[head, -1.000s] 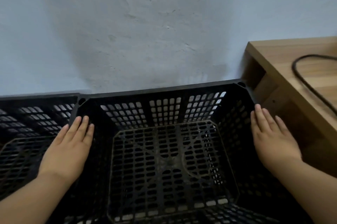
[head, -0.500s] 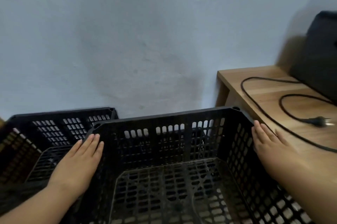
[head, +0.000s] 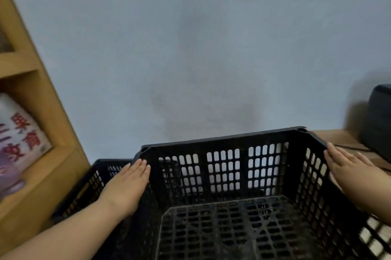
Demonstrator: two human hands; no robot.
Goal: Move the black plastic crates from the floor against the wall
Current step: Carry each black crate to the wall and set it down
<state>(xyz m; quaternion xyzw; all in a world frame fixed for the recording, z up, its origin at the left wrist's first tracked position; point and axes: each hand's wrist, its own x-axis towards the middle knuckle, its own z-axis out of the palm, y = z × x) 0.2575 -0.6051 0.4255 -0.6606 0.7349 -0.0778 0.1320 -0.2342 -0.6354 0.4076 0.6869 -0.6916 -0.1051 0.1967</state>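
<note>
A black plastic crate (head: pixel 228 177) with slotted walls fills the lower middle of the head view, raised in front of the grey wall (head: pixel 190 48). My left hand (head: pixel 127 188) lies flat over its left rim and my right hand (head: pixel 349 171) presses flat on its right rim, so the crate is held between them. A second black crate (head: pixel 95 177) sits lower at the left, partly hidden behind my left forearm.
A wooden shelf unit (head: pixel 42 154) stands at the left, with a white pack bearing red characters (head: pixel 19 141) inside. A wooden desk (head: pixel 338 139) is at the right, carrying a dark object (head: pixel 378 120) and a black cable (head: pixel 351 147).
The crate between my hands has come up off the floor and away from the wall's base. The view has tilted upward and leftward, bringing the shelf unit into sight.
</note>
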